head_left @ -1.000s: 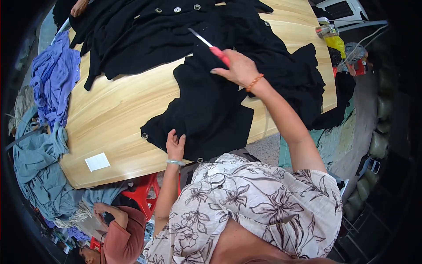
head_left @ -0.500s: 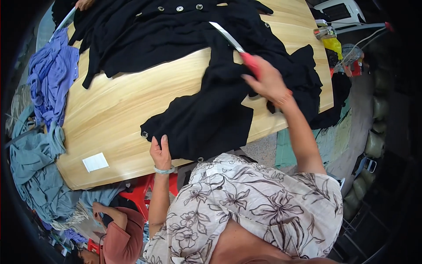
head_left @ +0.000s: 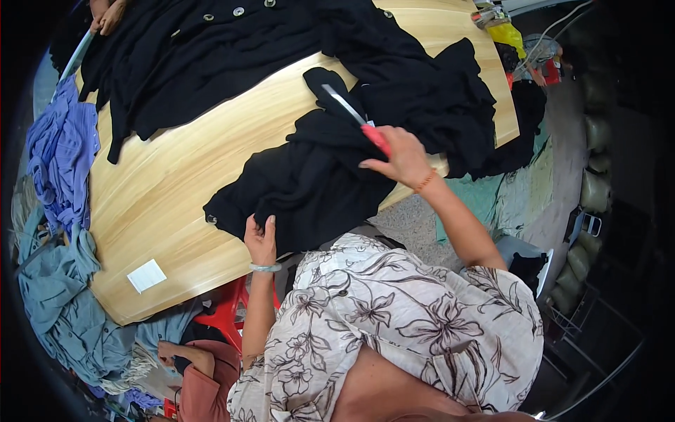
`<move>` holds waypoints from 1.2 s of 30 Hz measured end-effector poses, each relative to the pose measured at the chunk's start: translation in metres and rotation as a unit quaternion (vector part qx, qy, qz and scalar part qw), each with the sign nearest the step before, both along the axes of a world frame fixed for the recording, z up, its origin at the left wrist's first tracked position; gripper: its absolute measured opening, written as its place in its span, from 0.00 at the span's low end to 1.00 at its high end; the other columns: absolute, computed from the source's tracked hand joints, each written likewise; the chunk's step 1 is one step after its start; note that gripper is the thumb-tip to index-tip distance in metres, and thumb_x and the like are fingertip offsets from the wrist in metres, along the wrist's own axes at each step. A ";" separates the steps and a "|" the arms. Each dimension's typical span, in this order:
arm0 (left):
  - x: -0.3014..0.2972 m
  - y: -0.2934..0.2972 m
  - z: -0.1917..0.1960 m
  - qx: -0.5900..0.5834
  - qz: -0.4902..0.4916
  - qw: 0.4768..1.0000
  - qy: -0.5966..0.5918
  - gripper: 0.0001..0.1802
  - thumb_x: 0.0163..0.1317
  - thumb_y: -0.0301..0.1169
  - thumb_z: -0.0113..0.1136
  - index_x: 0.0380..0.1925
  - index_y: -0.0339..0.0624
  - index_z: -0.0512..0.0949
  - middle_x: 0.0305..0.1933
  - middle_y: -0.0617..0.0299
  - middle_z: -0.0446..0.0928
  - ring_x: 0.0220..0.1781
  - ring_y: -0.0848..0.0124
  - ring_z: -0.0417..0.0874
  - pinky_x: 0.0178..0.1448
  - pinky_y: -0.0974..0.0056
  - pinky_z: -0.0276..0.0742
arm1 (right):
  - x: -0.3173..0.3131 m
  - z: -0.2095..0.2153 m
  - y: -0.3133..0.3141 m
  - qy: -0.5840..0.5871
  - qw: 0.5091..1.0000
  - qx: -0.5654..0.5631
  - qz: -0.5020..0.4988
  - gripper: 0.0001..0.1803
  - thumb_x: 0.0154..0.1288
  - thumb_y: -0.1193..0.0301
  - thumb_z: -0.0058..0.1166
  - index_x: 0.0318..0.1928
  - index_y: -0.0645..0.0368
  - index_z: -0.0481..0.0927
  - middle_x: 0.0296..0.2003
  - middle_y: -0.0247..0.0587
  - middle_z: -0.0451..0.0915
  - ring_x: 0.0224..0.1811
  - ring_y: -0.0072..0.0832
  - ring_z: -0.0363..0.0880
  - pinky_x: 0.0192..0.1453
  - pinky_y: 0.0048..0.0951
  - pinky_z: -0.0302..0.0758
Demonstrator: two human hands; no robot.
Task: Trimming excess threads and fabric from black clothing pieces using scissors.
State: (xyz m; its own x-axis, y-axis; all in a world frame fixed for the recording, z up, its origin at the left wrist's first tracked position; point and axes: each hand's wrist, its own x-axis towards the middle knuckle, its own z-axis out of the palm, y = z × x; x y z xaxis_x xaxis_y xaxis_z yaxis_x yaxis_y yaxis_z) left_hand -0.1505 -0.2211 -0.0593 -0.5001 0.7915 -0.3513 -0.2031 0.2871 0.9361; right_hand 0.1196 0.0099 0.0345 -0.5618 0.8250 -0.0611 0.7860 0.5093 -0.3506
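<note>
A black knitted garment point(head_left: 302, 186) with round buttons lies bunched at the table's front edge. My left hand point(head_left: 261, 239) has its thumb and fingers closed on the near edge of that garment. My right hand point(head_left: 404, 160) grips a long, narrow silver blade with a red handle point(head_left: 376, 139); its exact kind I cannot make out. The blade points up and left over the garment's far part. More black fabric point(head_left: 429, 91) lies just beyond my right hand.
Another black buttoned garment point(head_left: 204, 63) spreads across the far side of the wooden table point(head_left: 176, 176). Purple cloth point(head_left: 60, 155) and blue-grey cloth point(head_left: 63, 295) hang at the left edge. A white paper point(head_left: 146, 276) lies front left. A co-worker point(head_left: 204, 383) sits beside a red stool point(head_left: 228, 320); another person's hands point(head_left: 105, 15) show far left.
My right hand has come nearer and left with the blade. The garment's far part is now folded and bunched toward me. My left hand stays at its near edge.
</note>
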 end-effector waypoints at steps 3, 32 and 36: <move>0.007 0.007 0.013 0.025 -0.007 0.999 -0.027 0.07 0.68 0.25 0.57 0.44 0.36 0.75 0.40 0.67 0.78 0.41 0.82 0.74 0.48 0.76 0.70 | -0.045 -0.019 0.001 0.030 0.998 0.053 0.031 0.33 0.47 0.52 0.71 0.50 0.56 0.75 0.40 0.41 0.78 0.43 0.41 0.76 0.46 0.39 0.72; -0.085 -0.045 0.025 -0.059 0.070 0.963 0.253 0.15 0.72 0.34 0.52 0.42 0.28 0.76 0.40 0.54 0.80 0.42 0.69 0.77 0.50 0.65 0.74 | -0.131 -0.081 0.125 -0.037 0.994 0.032 0.098 0.11 0.53 0.70 0.55 0.39 0.54 0.77 0.37 0.41 0.83 0.42 0.40 0.82 0.48 0.44 0.69; -0.156 -0.037 0.049 -0.100 0.074 0.922 0.366 0.15 0.71 0.34 0.53 0.39 0.28 0.76 0.33 0.51 0.78 0.35 0.68 0.74 0.44 0.64 0.73 | -0.092 -0.019 0.116 -0.037 0.995 0.048 0.078 0.21 0.52 0.61 0.60 0.46 0.53 0.76 0.34 0.44 0.82 0.40 0.40 0.81 0.45 0.43 0.68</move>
